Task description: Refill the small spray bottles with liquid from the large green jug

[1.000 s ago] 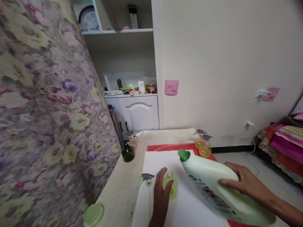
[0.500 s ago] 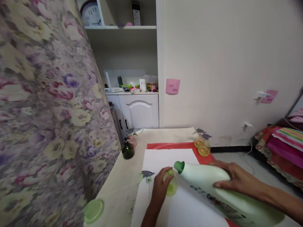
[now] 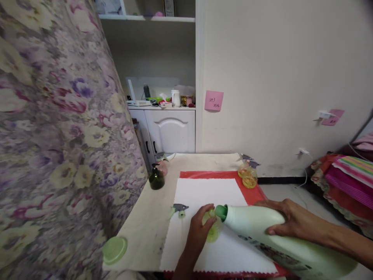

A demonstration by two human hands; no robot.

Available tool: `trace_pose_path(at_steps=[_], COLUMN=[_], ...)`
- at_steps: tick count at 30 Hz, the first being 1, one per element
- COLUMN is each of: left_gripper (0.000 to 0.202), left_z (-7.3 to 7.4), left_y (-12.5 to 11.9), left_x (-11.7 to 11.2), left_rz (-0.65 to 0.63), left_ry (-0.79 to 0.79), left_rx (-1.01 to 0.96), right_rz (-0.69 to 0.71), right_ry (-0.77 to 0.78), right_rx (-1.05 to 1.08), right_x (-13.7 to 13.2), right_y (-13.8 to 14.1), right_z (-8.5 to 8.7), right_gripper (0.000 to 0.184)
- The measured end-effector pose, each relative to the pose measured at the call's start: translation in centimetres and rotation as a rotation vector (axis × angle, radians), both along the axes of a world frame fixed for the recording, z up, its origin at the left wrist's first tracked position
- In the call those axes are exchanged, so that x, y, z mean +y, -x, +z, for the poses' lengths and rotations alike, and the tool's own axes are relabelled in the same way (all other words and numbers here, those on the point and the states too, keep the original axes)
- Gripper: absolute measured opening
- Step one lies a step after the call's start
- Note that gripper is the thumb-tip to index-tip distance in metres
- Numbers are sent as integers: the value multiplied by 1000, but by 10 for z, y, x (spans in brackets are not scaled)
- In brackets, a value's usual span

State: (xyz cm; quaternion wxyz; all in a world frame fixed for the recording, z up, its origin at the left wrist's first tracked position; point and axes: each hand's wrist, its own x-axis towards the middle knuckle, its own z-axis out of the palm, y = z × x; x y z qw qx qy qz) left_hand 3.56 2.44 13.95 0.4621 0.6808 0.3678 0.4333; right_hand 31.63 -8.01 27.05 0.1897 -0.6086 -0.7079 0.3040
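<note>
My left hand [image 3: 201, 224] is closed around the neck of a small yellow-green spray bottle [image 3: 213, 232] standing without its top on a white sheet [image 3: 243, 252]. My right hand [image 3: 287, 217] grips a large pale green detergent bottle [image 3: 250, 217], tilted almost onto its side. Its dark green spout [image 3: 221, 212] is at the small bottle's mouth; whether they touch I cannot tell. To the left of my left hand lies a grey and green spray head [image 3: 180, 209] with its tube. A round green cap [image 3: 114, 249] lies at the table's near left.
A dark green pump bottle [image 3: 156, 179] and a pink bottle [image 3: 162, 167] stand at the table's left edge. Yellow spray bottles [image 3: 250, 179] stand at the back right on a red cloth [image 3: 204, 174]. A floral curtain [image 3: 72, 136] hangs on the left.
The detergent bottle's spout has come closer to the mouth of the small bottle. More yellow-green shows inside the small bottle. The camera view has tipped slightly downward.
</note>
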Motion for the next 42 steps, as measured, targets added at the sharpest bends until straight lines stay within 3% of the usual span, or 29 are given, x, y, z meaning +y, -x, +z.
trace_pose_path(at_steps=[13,22,28,36,42], left_gripper=[23,22,23,22,22], left_z=[3,-1,-1,1,-1], left_y=[0,-3,-2,-3,-3], left_x=[6,6,6,8,10], left_rz=[-68,-77,-88,-82,-92], left_ry=[-19,-1,9,14,3], left_rx=[-28,-59,-56,-55,-52], right_rz=[38,65,86,105,192], right_ry=[-15,14,32,-28,-5], right_rx=[-142,-239,-172,-270,-312], right_x=[11,17,21,27,28], right_y=[8,5,4,5,8], right_z=[18,24,30,40,49], right_gripper=[43,52,52,48,47])
